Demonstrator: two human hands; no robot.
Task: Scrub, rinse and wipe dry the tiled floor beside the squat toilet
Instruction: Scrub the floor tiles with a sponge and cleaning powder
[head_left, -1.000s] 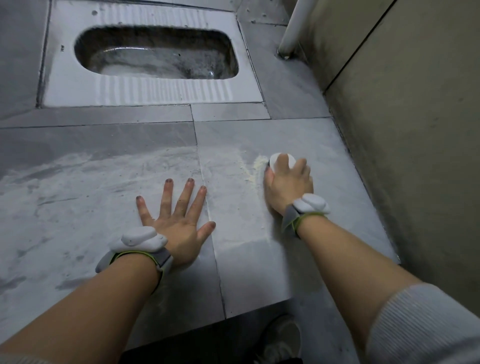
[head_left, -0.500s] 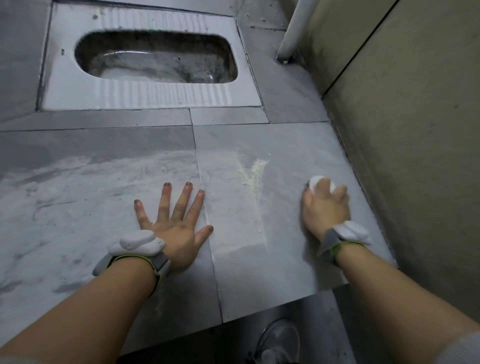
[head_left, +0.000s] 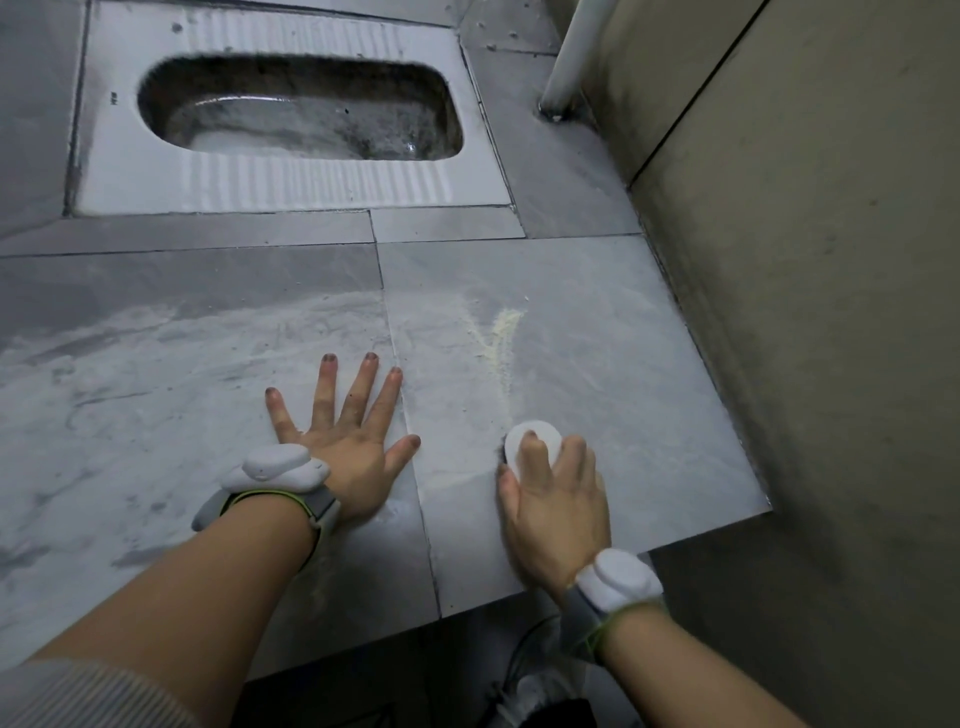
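right hand (head_left: 553, 501) curls fingers round white scrubber (head_left: 532, 441), pressing it on grey floor tile (head_left: 597, 364) nr wall, below powder streak (head_left: 501, 338). left hand (head_left: 345, 436) flat, fingers spread on tile beside squat toilet (head_left: 291, 171).

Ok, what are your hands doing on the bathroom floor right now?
Left hand flat on the tiled floor, fingers spread. Right hand grips white scrubber, pressed on tile. Yellowish powder streak ahead of scrubber. Nothing in the way.

Matt grey stone-look floor tiles (head_left: 597, 364), powder-streaked.
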